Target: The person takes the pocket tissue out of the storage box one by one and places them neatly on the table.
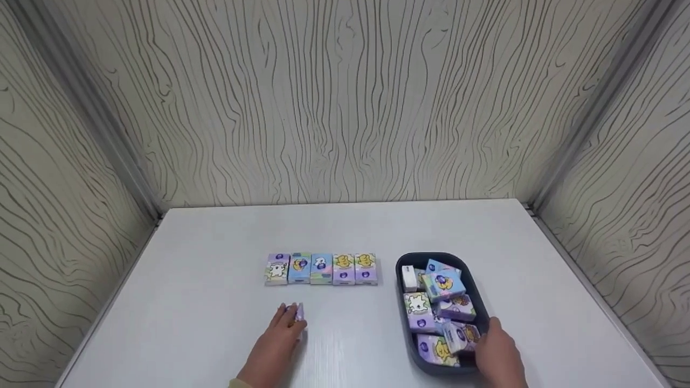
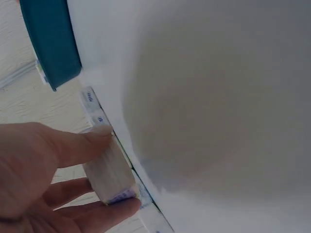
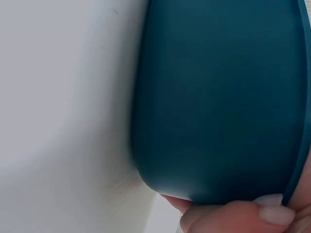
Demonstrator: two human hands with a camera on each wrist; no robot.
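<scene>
My left hand [image 1: 274, 340] pinches a small pocket tissue pack [image 1: 300, 312] between thumb and fingers, low in front of a row of packs. In the left wrist view the held tissue pack [image 2: 111, 172] shows a pale side and a purple printed end. The row of tissue packs [image 1: 322, 269], purple and blue with cartoon prints, lies side by side on the table. At the right, my right hand [image 1: 498, 353] grips the near right corner of a dark teal basket [image 1: 431, 368]. The right wrist view shows the fingers [image 3: 238, 218] at the basket's end wall.
Several more tissue packs [image 1: 444, 284] lie jumbled in the basket, some tilted over others. Everything stands on a white table [image 1: 215, 231], with wood-grain panels [image 1: 345, 108] behind and at both sides.
</scene>
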